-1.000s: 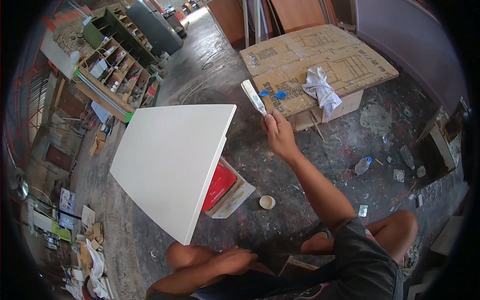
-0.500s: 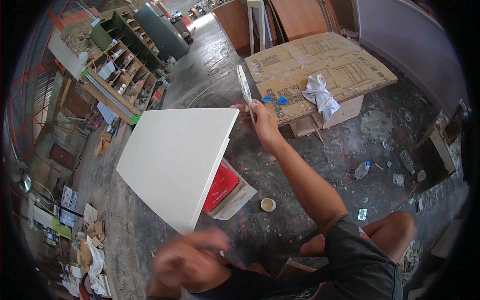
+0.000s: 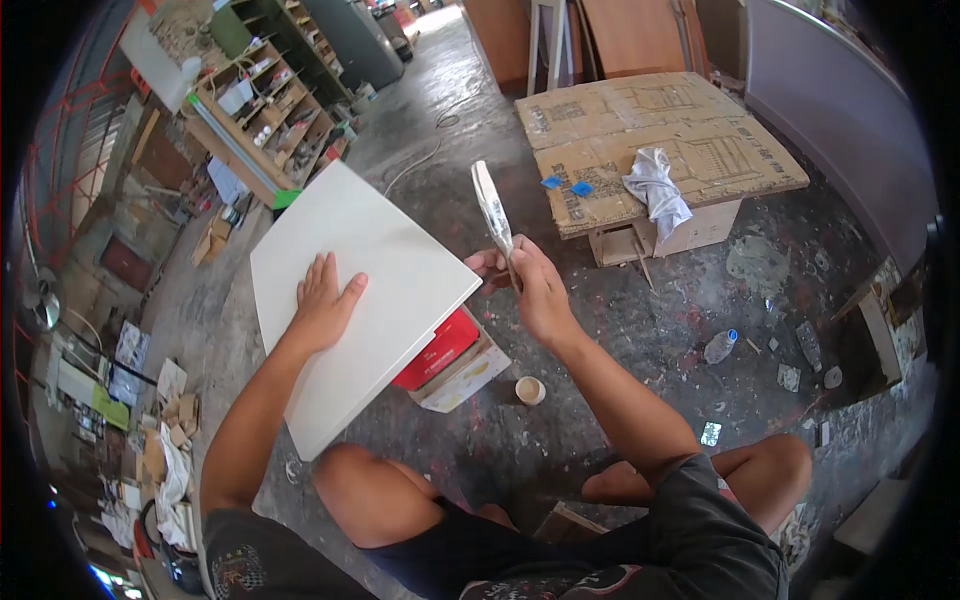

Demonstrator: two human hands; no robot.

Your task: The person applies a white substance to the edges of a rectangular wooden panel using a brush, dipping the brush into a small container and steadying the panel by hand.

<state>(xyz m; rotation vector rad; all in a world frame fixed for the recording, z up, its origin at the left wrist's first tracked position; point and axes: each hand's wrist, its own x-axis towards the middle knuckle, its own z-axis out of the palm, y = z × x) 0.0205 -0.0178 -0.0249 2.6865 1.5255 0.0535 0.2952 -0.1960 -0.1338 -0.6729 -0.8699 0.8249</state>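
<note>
Currently pinched near lower end by right hand [image 3: 542,295], tip upward: brush [image 3: 490,205] | just left: white board [image 3: 400,255], above red-topped box [image 3: 442,350], touched on top by flat, spread left hand [image 3: 325,308] | beside box, on floor [image 3: 580,440]: small cup [image 3: 530,391] | farther off: cardboard-covered table [image 3: 580,130], white cloth [image 3: 658,190] draped over edge

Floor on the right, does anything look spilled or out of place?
Yes: a pale, irregular patch on the dark floor near the cardboard resembles a spill, though whether it is wet I cannot tell. A blue-capped bottle and scattered scraps look like litter.
</note>
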